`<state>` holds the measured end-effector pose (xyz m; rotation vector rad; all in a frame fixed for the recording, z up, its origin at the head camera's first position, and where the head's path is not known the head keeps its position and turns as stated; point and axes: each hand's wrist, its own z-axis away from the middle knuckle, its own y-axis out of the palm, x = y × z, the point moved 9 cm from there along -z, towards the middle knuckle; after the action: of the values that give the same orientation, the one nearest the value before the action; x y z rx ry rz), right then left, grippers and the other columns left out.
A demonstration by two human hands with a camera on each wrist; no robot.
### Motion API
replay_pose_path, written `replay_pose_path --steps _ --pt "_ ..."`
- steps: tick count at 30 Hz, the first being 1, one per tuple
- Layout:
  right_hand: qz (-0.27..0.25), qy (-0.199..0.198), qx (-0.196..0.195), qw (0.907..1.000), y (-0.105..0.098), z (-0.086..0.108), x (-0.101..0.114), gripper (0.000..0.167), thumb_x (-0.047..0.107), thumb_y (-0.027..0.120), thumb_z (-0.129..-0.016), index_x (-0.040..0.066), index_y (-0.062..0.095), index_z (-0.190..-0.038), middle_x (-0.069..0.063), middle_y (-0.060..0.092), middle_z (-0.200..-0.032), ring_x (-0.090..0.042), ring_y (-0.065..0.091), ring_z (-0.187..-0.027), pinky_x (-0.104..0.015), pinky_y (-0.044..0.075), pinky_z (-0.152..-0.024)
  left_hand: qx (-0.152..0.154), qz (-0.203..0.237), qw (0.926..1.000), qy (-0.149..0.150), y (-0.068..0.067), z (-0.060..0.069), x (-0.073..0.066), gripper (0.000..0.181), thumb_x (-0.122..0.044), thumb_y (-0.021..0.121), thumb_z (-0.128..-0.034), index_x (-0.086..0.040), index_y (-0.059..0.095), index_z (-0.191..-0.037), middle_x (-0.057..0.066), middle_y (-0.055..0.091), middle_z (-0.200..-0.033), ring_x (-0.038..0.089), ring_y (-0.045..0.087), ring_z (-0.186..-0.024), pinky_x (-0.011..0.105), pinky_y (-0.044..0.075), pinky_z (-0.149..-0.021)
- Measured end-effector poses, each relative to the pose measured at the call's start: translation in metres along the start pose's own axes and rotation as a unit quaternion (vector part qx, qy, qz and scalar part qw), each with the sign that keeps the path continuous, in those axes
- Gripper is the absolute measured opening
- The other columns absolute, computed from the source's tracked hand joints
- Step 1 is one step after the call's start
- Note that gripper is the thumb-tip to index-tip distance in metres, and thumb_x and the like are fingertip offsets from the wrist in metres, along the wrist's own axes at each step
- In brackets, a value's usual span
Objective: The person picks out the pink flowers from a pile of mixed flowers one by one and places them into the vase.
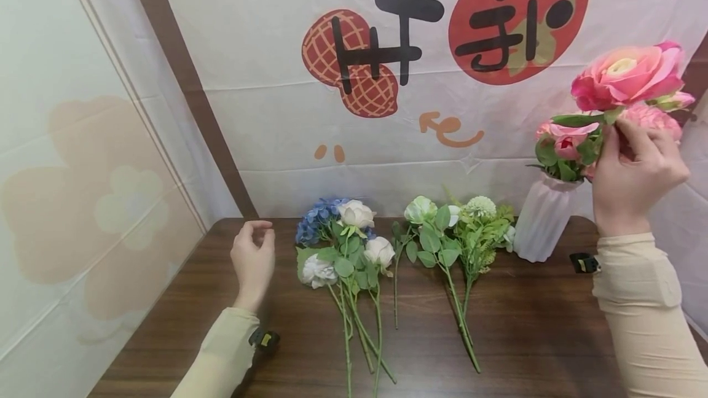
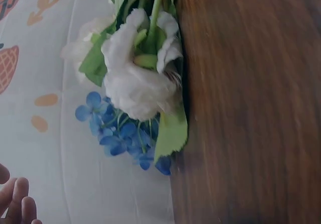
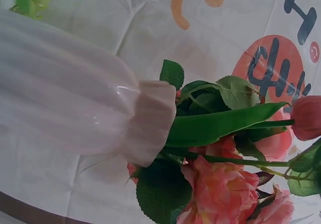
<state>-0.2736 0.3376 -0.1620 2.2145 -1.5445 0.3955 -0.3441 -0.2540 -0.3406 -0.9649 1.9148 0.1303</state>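
Note:
My right hand (image 1: 636, 171) pinches a large pink flower (image 1: 627, 78) just beneath its bloom, above the white vase (image 1: 544, 220). The vase has a ruffled rim and holds pink flowers (image 1: 570, 140) with green leaves. In the right wrist view, stems enter the vase (image 3: 75, 93), near a pink tulip bud (image 3: 307, 117) and a fuller pink bloom (image 3: 220, 189); the hand is outside that view. Over the table's left side my left hand (image 1: 253, 260) hovers with loosely bent fingers, holding nothing. A few of its fingertips (image 2: 21, 189) show in the left wrist view.
On the brown table (image 1: 531, 336) lie white roses (image 1: 356, 214), a white flower (image 1: 318, 271) and blue hydrangea (image 1: 318, 220). Further right are pale green-white flowers (image 1: 421, 209) and leafy greenery (image 1: 483, 235). A printed cloth (image 1: 260, 121) hangs behind the table.

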Motion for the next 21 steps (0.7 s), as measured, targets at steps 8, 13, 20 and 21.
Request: replay_pose_path --steps 8,13,20,21 --pt "0.014 -0.023 0.027 0.9993 0.004 0.0 -0.004 0.032 0.035 0.062 -0.089 0.006 0.076 -0.092 -0.021 0.069 -0.083 -0.037 0.063 -0.085 -0.022 0.04 -0.082 0.002 -0.021 0.9998 -0.004 -0.009 -0.001 0.008 0.014 -0.008 0.056 -0.0892 -0.002 0.064 -0.1 0.016 0.064 -0.089 0.025 0.055 -0.082 0.034 0.036 -0.074" --pt "0.011 -0.031 0.041 0.9986 0.006 0.001 -0.003 0.034 0.037 0.062 -0.089 0.006 0.076 -0.093 -0.021 0.07 -0.083 -0.036 0.064 -0.085 -0.02 0.04 -0.083 0.035 -0.046 0.9983 0.005 -0.008 -0.001 0.011 0.016 -0.009 0.058 -0.0887 -0.001 0.062 -0.102 0.017 0.064 -0.092 0.029 0.055 -0.087 0.036 0.035 -0.077" --pt "0.025 -0.047 0.061 0.9967 0.011 0.001 0.001 0.035 0.036 0.06 -0.09 0.005 0.075 -0.096 -0.021 0.07 -0.085 -0.037 0.063 -0.087 -0.03 0.04 -0.078 0.097 -0.088 0.9912 0.015 0.0 0.002 0.018 0.02 -0.013 0.058 -0.0899 0.0 0.061 -0.105 0.02 0.059 -0.098 0.033 0.045 -0.1 0.042 0.031 -0.082" --pt "0.028 -0.048 0.06 0.9966 0.011 0.001 0.001 0.035 0.036 0.059 -0.091 0.005 0.075 -0.096 -0.021 0.07 -0.085 -0.037 0.063 -0.087 -0.031 0.041 -0.078 0.1 -0.09 0.9908 0.017 0.0 0.002 0.018 0.02 -0.013 0.058 -0.0898 0.0 0.061 -0.105 0.02 0.059 -0.098 0.034 0.044 -0.101 0.043 0.031 -0.083"
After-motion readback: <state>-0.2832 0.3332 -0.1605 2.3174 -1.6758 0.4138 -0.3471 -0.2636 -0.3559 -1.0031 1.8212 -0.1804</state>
